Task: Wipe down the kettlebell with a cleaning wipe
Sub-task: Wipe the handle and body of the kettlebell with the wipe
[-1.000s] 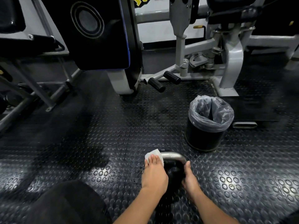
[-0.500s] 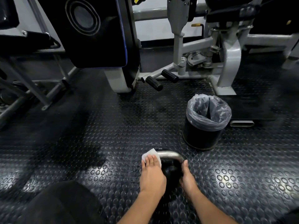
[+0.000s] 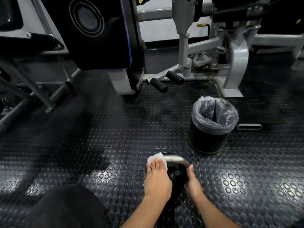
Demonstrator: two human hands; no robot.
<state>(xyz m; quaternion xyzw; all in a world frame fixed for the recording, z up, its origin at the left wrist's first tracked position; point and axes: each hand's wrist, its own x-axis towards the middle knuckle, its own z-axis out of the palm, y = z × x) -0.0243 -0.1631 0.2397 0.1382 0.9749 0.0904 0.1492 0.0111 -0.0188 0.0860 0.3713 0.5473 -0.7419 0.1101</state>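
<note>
A black kettlebell point(image 3: 178, 175) with a worn metal handle stands on the studded rubber floor at the bottom centre. A white cleaning wipe point(image 3: 156, 156) lies over the left end of the handle. My left hand point(image 3: 157, 180) presses on the wipe with straight fingers laid flat. My right hand point(image 3: 194, 183) holds the kettlebell's right side, thumb pointing up beside the handle. Its fingers are hidden behind the bell.
A black bin point(image 3: 212, 129) with a grey liner stands just beyond and right of the kettlebell. Grey gym machine frames point(image 3: 236, 63) and two black foot pegs point(image 3: 158, 84) fill the back. My dark-clothed knee point(image 3: 65, 206) is at bottom left.
Both hands stay on the kettlebell in almost the same places. Only the view shifts slightly.
</note>
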